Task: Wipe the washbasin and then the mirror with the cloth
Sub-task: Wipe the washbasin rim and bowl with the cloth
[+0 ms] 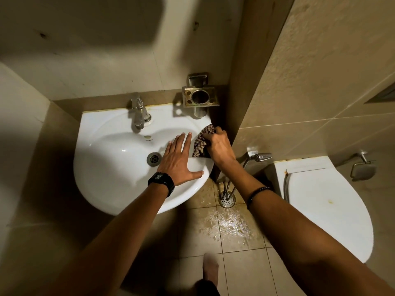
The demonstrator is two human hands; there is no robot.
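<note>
My right hand (220,146) is closed in a fist around the cloth (202,141), a checked brown-and-cream rag bunched up in my fingers. I have it pressed against the right rim of the basin (111,167), close to the corner where the wall juts out, and part of the cloth hangs below my fist onto the white surface.

My left hand (178,159) lies flat and spread wide on the basin, holding nothing, palm down just right of the drain (153,159). The fingers point toward the back and the thumb reaches out along the front rim (a black watch (161,180) sits on that wrist, and a dark beaded band (257,194) on the other).

The tap (139,113) stands at the back of the basin, with a metal cup holder (199,97) fixed to the wall just right of it. Right of the basin, past the wall edge, are a spray nozzle (261,156) and the toilet (324,206). The floor (233,225) between them is wet, with a floor drain (227,199) near the hose. My bare foot (210,268) shows at the bottom.
</note>
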